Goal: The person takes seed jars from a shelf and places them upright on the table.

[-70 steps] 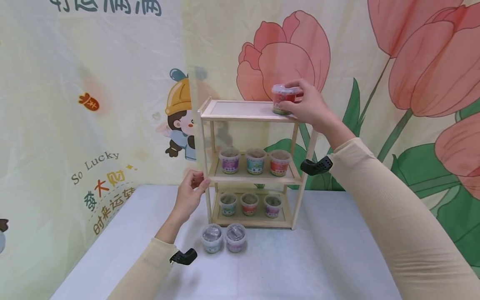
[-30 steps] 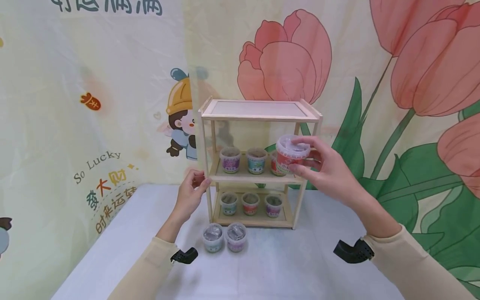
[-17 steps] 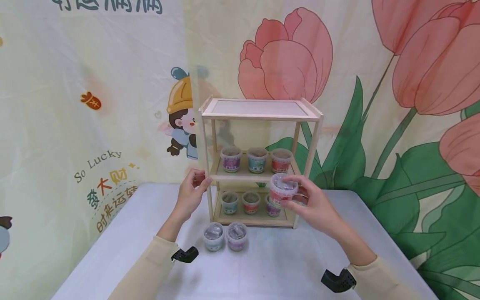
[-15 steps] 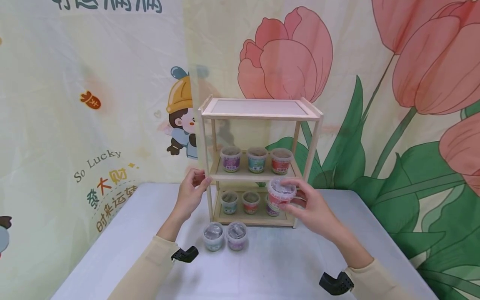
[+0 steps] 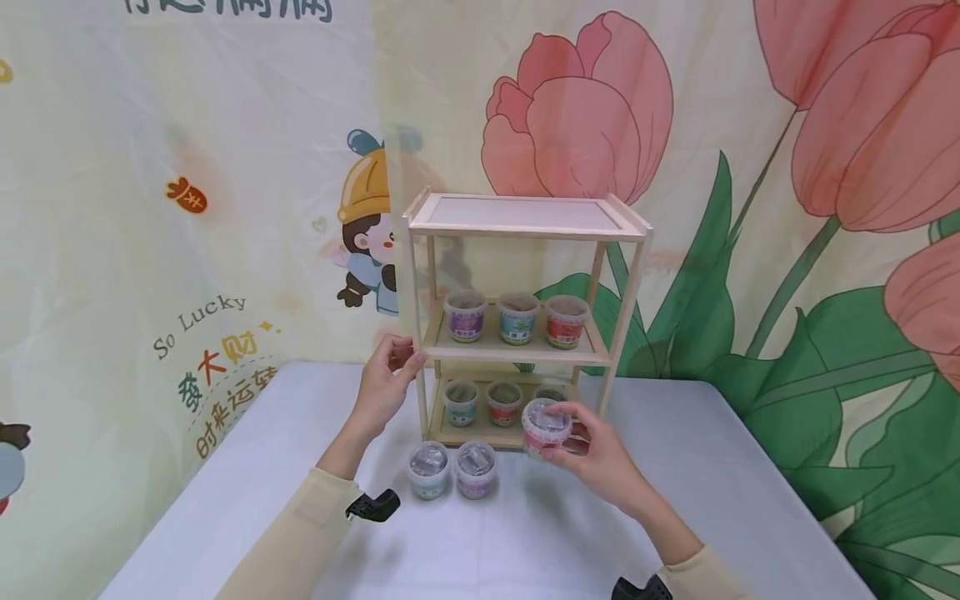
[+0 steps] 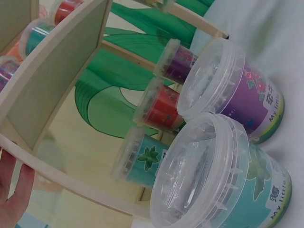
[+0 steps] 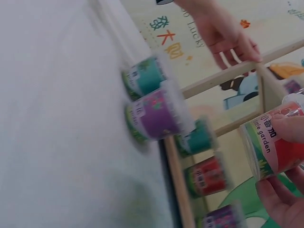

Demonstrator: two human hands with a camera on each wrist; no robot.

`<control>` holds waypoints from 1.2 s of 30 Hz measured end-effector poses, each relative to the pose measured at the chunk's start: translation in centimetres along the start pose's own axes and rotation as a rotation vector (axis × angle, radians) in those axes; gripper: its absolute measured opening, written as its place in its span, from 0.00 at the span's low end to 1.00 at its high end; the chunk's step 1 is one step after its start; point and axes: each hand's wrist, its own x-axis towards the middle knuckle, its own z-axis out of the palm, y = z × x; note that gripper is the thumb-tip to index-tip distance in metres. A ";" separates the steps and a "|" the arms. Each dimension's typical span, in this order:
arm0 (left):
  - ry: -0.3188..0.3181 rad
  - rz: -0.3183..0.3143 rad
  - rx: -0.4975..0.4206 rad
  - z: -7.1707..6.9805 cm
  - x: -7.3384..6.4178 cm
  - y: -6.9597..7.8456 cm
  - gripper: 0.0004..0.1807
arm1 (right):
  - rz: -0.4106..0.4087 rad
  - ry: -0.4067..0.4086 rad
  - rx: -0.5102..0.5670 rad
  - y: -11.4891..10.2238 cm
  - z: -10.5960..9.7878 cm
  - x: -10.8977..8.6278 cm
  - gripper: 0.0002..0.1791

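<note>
My right hand (image 5: 600,462) grips a red plastic cup with a clear lid (image 5: 542,442), fingers and thumb around its side. It is in front of the lower right of a small wooden shelf rack (image 5: 525,215); the right wrist view shows its printed label (image 7: 268,137). With thumb and fingers, my left hand (image 5: 382,383) holds the rack's left front post at middle-shelf height. On the table before the rack, a teal lidded cup (image 5: 428,477) and a purple lidded cup (image 5: 476,477) stand side by side.
The middle shelf bears a purple cup (image 5: 465,323), a teal cup (image 5: 517,323) and a red cup (image 5: 565,327). Below stand another teal cup (image 5: 460,408), another red cup (image 5: 503,408) and a partly hidden purple cup (image 5: 551,393). A printed cloth (image 5: 285,208) hangs behind the white table (image 5: 675,467).
My right hand has carried the red cup from the top shelf down past the middle shelf, toward the table and slightly left. My left hand keeps its place on the post.
</note>
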 end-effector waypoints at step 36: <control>0.004 -0.003 0.001 0.0 -0.1 0.2 0.18 | 0.029 -0.067 -0.032 6.5 4.6 0.0 0.29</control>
